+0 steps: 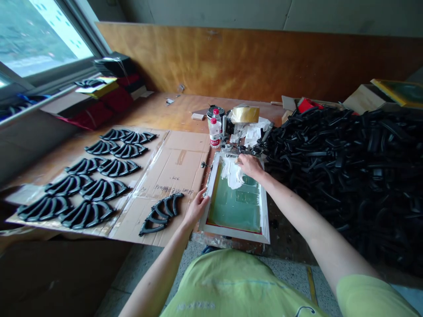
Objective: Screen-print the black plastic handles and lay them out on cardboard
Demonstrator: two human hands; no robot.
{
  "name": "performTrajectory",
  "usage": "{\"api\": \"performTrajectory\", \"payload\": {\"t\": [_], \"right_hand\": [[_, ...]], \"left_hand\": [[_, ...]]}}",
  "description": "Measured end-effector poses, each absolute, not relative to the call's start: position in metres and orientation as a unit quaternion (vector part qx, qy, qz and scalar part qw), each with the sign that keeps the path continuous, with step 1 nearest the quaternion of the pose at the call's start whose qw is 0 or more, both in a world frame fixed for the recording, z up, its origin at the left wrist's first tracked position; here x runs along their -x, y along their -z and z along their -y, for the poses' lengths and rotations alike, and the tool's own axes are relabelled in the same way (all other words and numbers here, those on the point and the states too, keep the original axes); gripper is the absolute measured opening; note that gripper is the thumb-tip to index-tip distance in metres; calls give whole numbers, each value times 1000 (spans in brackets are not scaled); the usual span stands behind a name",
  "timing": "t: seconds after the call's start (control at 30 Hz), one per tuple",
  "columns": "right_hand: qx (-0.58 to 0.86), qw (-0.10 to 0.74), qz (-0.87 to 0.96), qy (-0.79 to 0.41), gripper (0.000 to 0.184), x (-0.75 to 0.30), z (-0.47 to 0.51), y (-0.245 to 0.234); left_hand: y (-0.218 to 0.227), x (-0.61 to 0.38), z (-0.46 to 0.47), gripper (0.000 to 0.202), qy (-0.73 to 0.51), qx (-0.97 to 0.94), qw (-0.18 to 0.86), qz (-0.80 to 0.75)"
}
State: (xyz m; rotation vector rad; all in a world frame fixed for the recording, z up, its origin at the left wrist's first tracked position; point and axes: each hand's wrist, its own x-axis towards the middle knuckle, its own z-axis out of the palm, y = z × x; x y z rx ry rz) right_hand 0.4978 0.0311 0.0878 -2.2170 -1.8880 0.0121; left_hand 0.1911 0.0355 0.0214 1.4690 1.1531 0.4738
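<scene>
A silver-edged screen printing frame (267, 220) with green mesh lies in front of me. My right hand (250, 166) is closed near the far end of the screen, around a small squeegee (238, 161) mostly hidden by the fingers. White ink (234, 176) is smeared on the mesh just below and left of that hand. At the frame's left edge, my left hand (197, 206) has its fingers against the rim and appears to grip it. One black fan-shaped ribbed part (161, 214) rests on the cardboard left of my left hand.
Several more black ribbed parts (104, 188) lie in rows on the cardboard sheet (172, 169). A large heap of black parts (346, 163) borders the frame's right side. Behind the frame stand red-capped bottles (214, 134), a tape roll (245, 114) and crumpled white paper (253, 132).
</scene>
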Motion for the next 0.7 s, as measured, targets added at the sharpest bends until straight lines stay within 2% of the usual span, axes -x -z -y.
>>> {"api": "performTrajectory", "payload": {"t": [0.2, 0.37, 0.53, 0.7], "right_hand": [[795, 81, 601, 33, 15, -497, -16, -76], [676, 117, 727, -9, 17, -469, 14, -69], [572, 131, 808, -53, 16, -476, 37, -85], [639, 173, 750, -12, 12, -478, 21, -82]], "left_hand": [[-23, -193, -33, 68, -208, -613, 588, -486], [-27, -195, -31, 68, -211, -611, 596, -477], [-29, -193, -30, 65, -216, -615, 590, -476], [-26, -192, -31, 68, -220, -595, 606, -479]]}}
